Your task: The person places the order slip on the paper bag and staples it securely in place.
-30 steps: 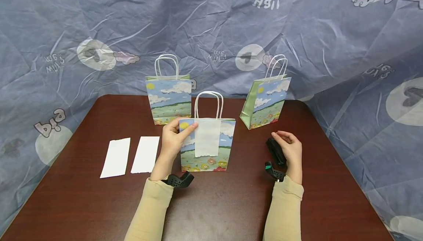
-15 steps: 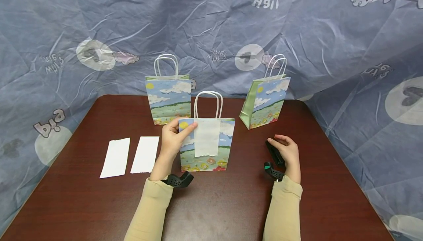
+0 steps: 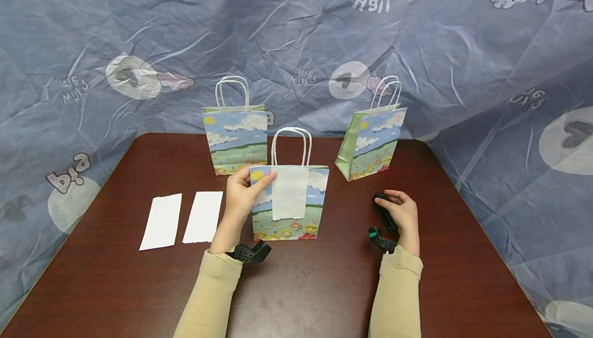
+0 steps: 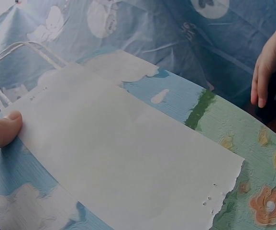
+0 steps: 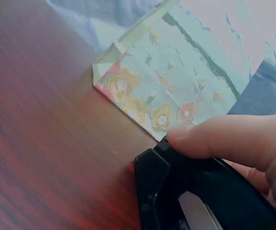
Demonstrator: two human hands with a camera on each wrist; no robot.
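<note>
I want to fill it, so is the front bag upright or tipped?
Upright: the front bag has handles at the top, printed flowers along the bottom.

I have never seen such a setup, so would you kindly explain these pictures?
There is no robot here, just a person's two bare hands. The wide picture comes from a camera on the head, looking forward and down; the others come from a left wrist camera and a right wrist camera. The left hand holds a patterned bag, its thumb on the edge of a white sheet against the bag's front. The right hand grips a black stapler. An outer sheet and an inner sheet lie on the table at left; a back-left bag and a back-right bag stand behind.
</note>
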